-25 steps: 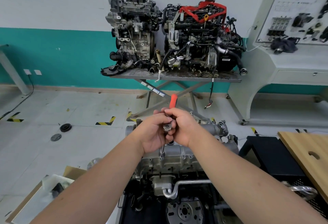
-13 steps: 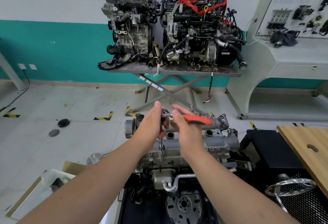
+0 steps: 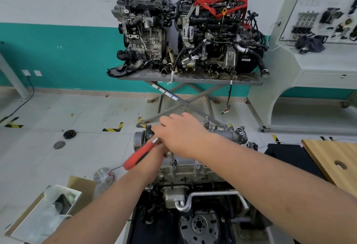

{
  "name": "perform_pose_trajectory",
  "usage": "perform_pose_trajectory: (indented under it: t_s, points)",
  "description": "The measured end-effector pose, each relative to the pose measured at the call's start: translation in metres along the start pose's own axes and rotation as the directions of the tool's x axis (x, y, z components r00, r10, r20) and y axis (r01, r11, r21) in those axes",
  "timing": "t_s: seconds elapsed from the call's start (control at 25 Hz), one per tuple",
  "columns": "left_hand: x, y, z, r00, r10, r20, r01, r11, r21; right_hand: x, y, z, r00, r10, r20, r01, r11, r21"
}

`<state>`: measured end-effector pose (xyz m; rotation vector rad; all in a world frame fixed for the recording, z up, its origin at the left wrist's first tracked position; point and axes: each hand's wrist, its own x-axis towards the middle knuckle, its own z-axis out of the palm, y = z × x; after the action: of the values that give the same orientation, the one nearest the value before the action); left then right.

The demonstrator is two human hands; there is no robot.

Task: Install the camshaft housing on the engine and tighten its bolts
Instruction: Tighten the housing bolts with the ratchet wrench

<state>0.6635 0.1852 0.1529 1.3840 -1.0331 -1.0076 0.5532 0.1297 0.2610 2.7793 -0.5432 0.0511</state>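
The red-handled ratchet [image 3: 142,152] has swung round from pointing right to pointing down-left of the camshaft housing [image 3: 195,164], and the right hand [image 3: 183,135] has let go of it and now lies open, fingers straight, over the ratchet head. The left hand [image 3: 161,150] is mostly hidden beneath it, so I cannot tell its grip. The housing sits atop the engine [image 3: 193,195], the socket extension [image 3: 172,157] standing on 1 bolt near its front edge.

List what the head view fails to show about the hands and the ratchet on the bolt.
- Left hand: mostly covered by the right hand, so its grip is unreadable.
- Ratchet head: hidden under both hands; only the red handle and the extension show.
- Bolt under the socket: too small to tell whether it is seated in the camshaft housing.
- Forearms: cut off by the bottom edge.
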Motion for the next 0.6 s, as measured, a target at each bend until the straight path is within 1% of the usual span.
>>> perform_pose_trajectory:
  t_s: [0.04, 0.08, 0.12, 0.16, 0.2, 0.24, 0.28, 0.32, 0.36, 0.4, 0.44, 0.48, 0.52, 0.56, 0.6]
  points:
    - [-0.002, -0.002, -0.002, 1.000, 0.027, 0.016, -0.028, 0.996, 0.086, 0.007, -0.004, -0.009, 0.997, 0.030, 0.076, -0.030, 1.000, 0.002]
    - [-0.005, -0.007, -0.005, 0.997, 0.038, 0.074, -0.054, 0.971, 0.231, 0.015, -0.007, -0.016, 0.989, 0.068, 0.132, -0.071, 0.997, 0.023]
    - [-0.005, -0.016, -0.007, 0.992, 0.014, 0.122, -0.057, 0.930, 0.362, 0.022, -0.009, -0.021, 0.977, 0.119, 0.178, -0.131, 0.990, 0.052]
    - [-0.006, -0.019, -0.011, 0.988, 0.037, 0.152, -0.114, 0.837, 0.535, 0.028, -0.010, -0.024, 0.958, 0.167, 0.235, -0.200, 0.971, 0.127]
    - [-0.005, -0.023, -0.012, 0.986, 0.048, 0.159, -0.138, 0.768, 0.625, 0.032, -0.009, -0.025, 0.928, 0.200, 0.313, -0.287, 0.921, 0.263]
    - [-0.004, -0.024, -0.013, 0.987, 0.052, 0.153, -0.138, 0.756, 0.640, 0.034, -0.006, -0.024, 0.899, 0.218, 0.381, -0.388, 0.801, 0.456]
    - [-0.001, -0.025, -0.013, 0.988, 0.033, 0.151, -0.120, 0.780, 0.614, 0.034, -0.005, -0.023, 0.862, 0.224, 0.454, -0.495, 0.563, 0.662]
    - [0.000, -0.025, -0.013, 0.988, 0.032, 0.149, -0.114, 0.801, 0.588, 0.031, -0.009, -0.020, 0.833, 0.215, 0.510, -0.548, 0.198, 0.812]
    - [0.002, -0.024, -0.014, 0.988, 0.022, 0.156, -0.109, 0.809, 0.578, 0.027, -0.015, -0.015, 0.815, 0.212, 0.539, -0.504, -0.199, 0.841]
    - [0.003, -0.022, -0.012, 0.986, 0.017, 0.166, -0.110, 0.815, 0.569, 0.023, -0.019, -0.009, 0.803, 0.249, 0.542, -0.369, -0.506, 0.779]
    - [0.002, -0.021, -0.010, 0.984, 0.001, 0.178, -0.104, 0.815, 0.569, 0.021, -0.022, 0.000, 0.782, 0.324, 0.533, -0.202, -0.677, 0.707]
    - [0.002, -0.019, -0.007, 0.980, -0.005, 0.200, -0.108, 0.829, 0.549, 0.019, -0.024, 0.009, 0.752, 0.405, 0.520, -0.037, -0.762, 0.647]
    - [0.001, -0.017, -0.006, 0.976, -0.019, 0.215, -0.099, 0.846, 0.524, 0.016, -0.026, 0.017, 0.723, 0.480, 0.497, 0.094, -0.781, 0.618]
    - [0.001, -0.016, -0.005, 0.973, -0.023, 0.228, -0.095, 0.865, 0.492, 0.012, -0.029, 0.025, 0.698, 0.550, 0.458, 0.183, -0.756, 0.629]
    - [0.001, -0.013, -0.005, 0.971, -0.023, 0.236, -0.092, 0.882, 0.463, 0.006, -0.031, 0.032, 0.670, 0.629, 0.394, 0.211, -0.670, 0.712]
